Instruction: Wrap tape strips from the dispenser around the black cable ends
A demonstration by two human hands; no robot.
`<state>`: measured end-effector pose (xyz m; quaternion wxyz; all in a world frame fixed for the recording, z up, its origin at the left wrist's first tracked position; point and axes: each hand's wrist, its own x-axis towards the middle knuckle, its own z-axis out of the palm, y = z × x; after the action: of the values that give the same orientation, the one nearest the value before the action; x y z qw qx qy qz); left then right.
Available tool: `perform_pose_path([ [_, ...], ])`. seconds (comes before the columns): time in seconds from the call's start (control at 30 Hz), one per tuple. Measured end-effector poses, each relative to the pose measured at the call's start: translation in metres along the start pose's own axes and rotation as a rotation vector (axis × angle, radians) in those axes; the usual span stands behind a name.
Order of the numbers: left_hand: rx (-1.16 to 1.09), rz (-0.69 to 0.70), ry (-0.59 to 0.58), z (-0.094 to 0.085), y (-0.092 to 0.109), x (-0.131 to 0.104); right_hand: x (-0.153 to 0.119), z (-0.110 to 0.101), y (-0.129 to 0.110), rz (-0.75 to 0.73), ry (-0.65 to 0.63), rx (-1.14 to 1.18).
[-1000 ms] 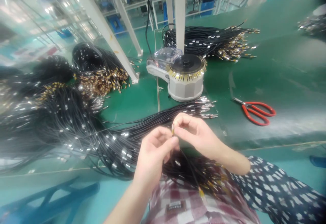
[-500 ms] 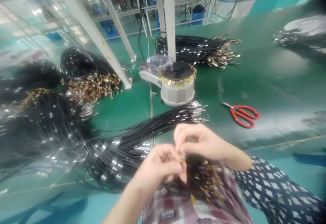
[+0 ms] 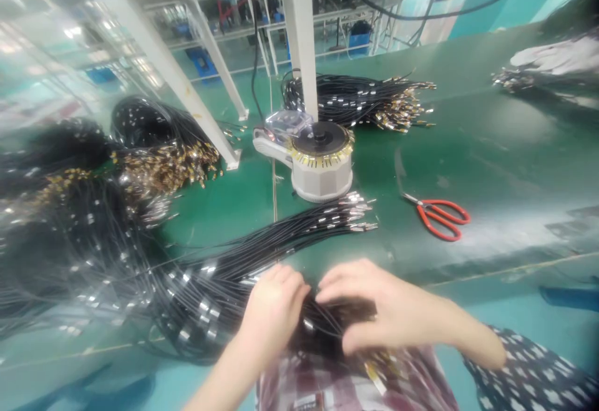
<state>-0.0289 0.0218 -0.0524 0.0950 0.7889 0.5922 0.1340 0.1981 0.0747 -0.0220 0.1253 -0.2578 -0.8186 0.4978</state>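
Black cables [image 3: 234, 274] with silvery sleeves run across the bench edge to my lap. My left hand [image 3: 276, 302] has its fingers curled together at these cables; what lies inside them is hidden. To its right, my right hand [image 3: 374, 305] is spread, thumb and fingers apart, over the cables in my lap. Brass-coloured cable ends [image 3: 386, 364] show below my right hand. Beyond both hands, a bundle's silvery tips [image 3: 358, 211] lie in front of a round white tape dispenser [image 3: 322, 177] with yellow tape pieces around its black top.
Red-handled scissors [image 3: 442, 217] lie on the green bench [image 3: 468, 149] at the right. Another cable bundle [image 3: 346, 96] rests behind the dispenser. Large cable piles [image 3: 159, 161] cover the left. White metal posts [image 3: 306, 43] rise from the bench. A whitish glove [image 3: 555, 55] is at the far right.
My hands were together, pinching a small yellowish piece; now they are apart. My right hand has opened and moved down and right, and my left hand has turned over the cables.
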Motion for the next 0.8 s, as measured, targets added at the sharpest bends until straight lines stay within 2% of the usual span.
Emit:
perform_pose_path([
  [0.07, 0.018, -0.050, 0.065, -0.002, -0.002, 0.007, -0.004, 0.009, -0.001, -0.019, -0.113, -0.054],
  [0.13, 0.088, -0.091, 0.058, -0.002, -0.003, 0.016, -0.009, 0.015, 0.001, -0.034, -0.148, -0.112],
  [0.3, 0.112, -0.128, -0.028, 0.002, -0.004, 0.032, -0.017, 0.026, 0.011, -0.108, -0.092, -0.198],
  [0.5, 0.034, -0.085, -0.106, -0.002, -0.006, 0.032, -0.019, 0.034, 0.015, -0.140, -0.038, -0.183],
  [0.6, -0.087, -0.111, -0.066, -0.011, -0.012, 0.028, -0.019, 0.033, 0.015, -0.140, -0.035, -0.155],
  [0.7, -0.362, -0.171, 0.007, -0.024, -0.017, 0.023, -0.017, 0.027, 0.011, -0.129, -0.044, -0.072],
  [0.73, -0.440, -0.195, 0.014, -0.029, -0.018, 0.022, -0.015, 0.024, 0.008, -0.090, -0.009, -0.017],
  [0.8, -0.525, -0.235, 0.020, -0.036, -0.017, 0.021, -0.006, 0.015, 0.003, 0.056, 0.139, 0.132],
])
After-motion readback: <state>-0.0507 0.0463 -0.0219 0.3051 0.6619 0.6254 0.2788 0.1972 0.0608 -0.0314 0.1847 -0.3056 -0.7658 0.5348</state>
